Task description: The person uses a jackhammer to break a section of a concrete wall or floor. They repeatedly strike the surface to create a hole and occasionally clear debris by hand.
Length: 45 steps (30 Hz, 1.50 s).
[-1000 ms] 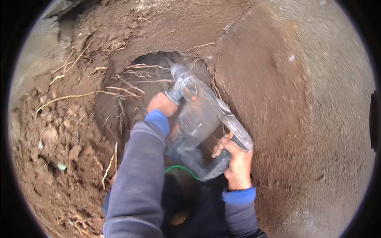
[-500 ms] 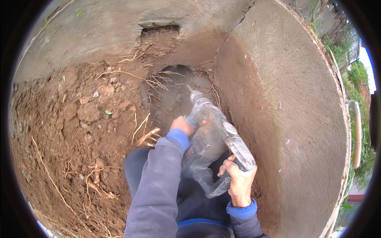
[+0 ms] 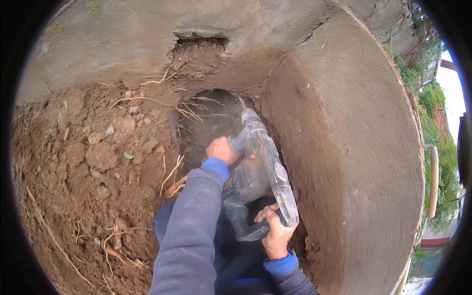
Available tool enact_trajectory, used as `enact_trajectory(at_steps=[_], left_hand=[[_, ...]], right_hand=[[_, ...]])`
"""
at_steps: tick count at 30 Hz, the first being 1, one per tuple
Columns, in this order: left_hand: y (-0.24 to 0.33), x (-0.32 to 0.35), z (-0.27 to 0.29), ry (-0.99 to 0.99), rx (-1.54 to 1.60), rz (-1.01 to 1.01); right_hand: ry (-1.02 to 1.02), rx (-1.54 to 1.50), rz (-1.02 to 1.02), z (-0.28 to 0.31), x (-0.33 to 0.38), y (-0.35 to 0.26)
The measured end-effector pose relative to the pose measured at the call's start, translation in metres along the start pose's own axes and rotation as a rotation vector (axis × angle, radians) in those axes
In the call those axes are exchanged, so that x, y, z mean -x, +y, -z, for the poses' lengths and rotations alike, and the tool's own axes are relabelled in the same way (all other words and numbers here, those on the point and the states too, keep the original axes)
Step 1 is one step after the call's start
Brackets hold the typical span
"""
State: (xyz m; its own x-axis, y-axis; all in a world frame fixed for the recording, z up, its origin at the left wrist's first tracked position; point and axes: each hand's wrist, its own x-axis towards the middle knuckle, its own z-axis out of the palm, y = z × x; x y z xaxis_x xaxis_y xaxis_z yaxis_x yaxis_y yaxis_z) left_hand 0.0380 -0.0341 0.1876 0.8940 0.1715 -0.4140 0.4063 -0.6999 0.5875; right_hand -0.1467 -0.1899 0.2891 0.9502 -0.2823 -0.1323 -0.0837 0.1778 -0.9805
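I hold a dusty grey rotary hammer drill [image 3: 268,160] with both hands, its bit slanting up and away toward the far wall. My left hand [image 3: 222,150] is closed around the side handle near the chuck. Around the rear grip, my right hand [image 3: 278,233] is wrapped at the drill's back end. The thin bit [image 3: 242,102] reaches the right rim of a dark hole [image 3: 211,118] at the foot of the wall; whether its tip touches the edge I cannot tell. Pale roots [image 3: 189,109] stick out across the hole's left side.
Loose brown soil [image 3: 83,157] with clods and roots [image 3: 118,250] lies to the left. A concrete wall [image 3: 123,44] stands ahead, with a small broken opening [image 3: 199,44] above the hole. Close on the right rises another concrete wall [image 3: 364,147]. A pale pipe [image 3: 433,182] is beyond its top edge.
The drill has turned more upright, its rear end and my right hand shifting left. Its bit has moved slightly right, to the hole's right rim. Both hands keep their grip.
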Motion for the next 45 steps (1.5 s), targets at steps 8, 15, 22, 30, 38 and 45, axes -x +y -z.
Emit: enact_trajectory(at_steps=[8, 15, 22, 30, 38, 45], left_hand=[[-0.038, -0.063, -0.005, 0.055, -0.024, 0.104], [-0.046, -0.144, -0.023, 0.082, 0.166, 0.237], [-0.117, -0.127, -0.089, -0.057, 0.032, 0.116], [-0.124, -0.054, -0.077, -0.231, 0.049, 0.181], [-0.096, -0.034, -0.091, 0.072, 0.863, -0.047], [-0.106, -0.068, -0.109, 0.285, 0.871, -0.108]], right_hand=[[-0.015, -0.04, 0.001, -0.035, -0.041, 0.031], [-0.04, 0.185, -0.245, -0.076, -0.175, 0.017], [-0.039, 0.191, -0.341, -0.045, -0.135, 0.033], [-0.165, 0.179, -0.279, -0.004, -0.059, -0.021], [-0.299, 0.406, 0.185, 0.028, -0.03, -0.078], [-0.301, 0.439, 0.229, 0.007, -0.042, -0.084]])
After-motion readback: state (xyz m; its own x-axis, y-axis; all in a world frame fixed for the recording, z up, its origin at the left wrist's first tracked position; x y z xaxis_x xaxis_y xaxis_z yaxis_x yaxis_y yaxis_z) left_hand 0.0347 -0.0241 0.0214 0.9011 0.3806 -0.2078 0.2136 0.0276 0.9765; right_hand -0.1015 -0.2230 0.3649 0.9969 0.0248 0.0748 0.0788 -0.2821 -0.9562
